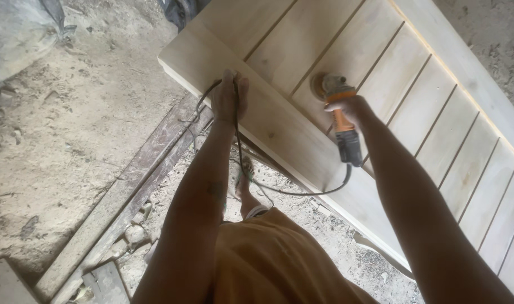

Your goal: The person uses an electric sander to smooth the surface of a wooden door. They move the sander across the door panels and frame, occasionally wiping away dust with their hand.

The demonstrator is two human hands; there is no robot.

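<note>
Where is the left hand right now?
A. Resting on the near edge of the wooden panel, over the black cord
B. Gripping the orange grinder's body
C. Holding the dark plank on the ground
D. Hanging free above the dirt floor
A: the left hand lies flat on the wooden panel at its near edge with the black cord running under it, while the right hand grips the orange grinder.

A dirt floor (71,141) spreads out, pale, dusty and uneven, lit by soft daylight. A long weathered plank (127,197) lies slantwise across it. Beside the plank's lower end sit small stones (134,231) and wood scraps (105,281). Well beyond the plank's upper end, in the far corner, rests a grey sack (15,34). Sawdust and chips (335,247) litter the ground on the plank's other side.
</note>
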